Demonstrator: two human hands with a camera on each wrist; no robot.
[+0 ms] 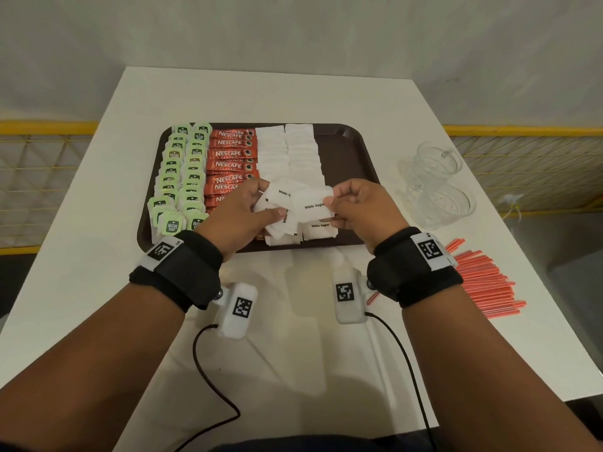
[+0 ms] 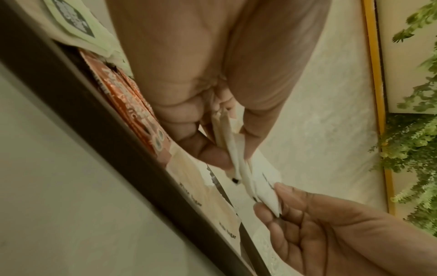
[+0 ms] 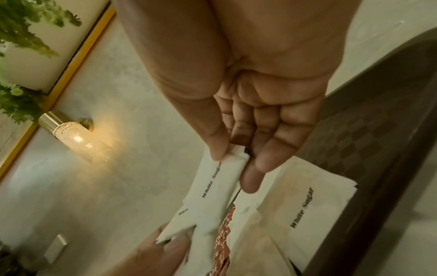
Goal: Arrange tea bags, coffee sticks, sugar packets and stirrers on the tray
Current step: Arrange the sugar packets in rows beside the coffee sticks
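Observation:
A dark brown tray (image 1: 352, 148) holds two columns of green tea bags (image 1: 182, 177), a column of red coffee sticks (image 1: 231, 154) and two columns of white sugar packets (image 1: 287, 151). Above the tray's near edge my left hand (image 1: 251, 207) grips a fanned bunch of white sugar packets (image 1: 277, 203). My right hand (image 1: 352, 203) pinches one white sugar packet (image 1: 313, 203) at its right end. In the right wrist view thumb and forefinger clamp that sugar packet (image 3: 217, 188). The left wrist view shows the bunch of packets (image 2: 236, 155) edge-on. Orange stirrers (image 1: 483, 282) lie off the tray, at the right.
Two clear glass mugs (image 1: 437, 184) stand right of the tray on the white table (image 1: 277, 93). The tray's right strip is bare. More sugar packets (image 1: 319, 230) lie at the tray's near edge. Cables run from the wrist cameras toward me.

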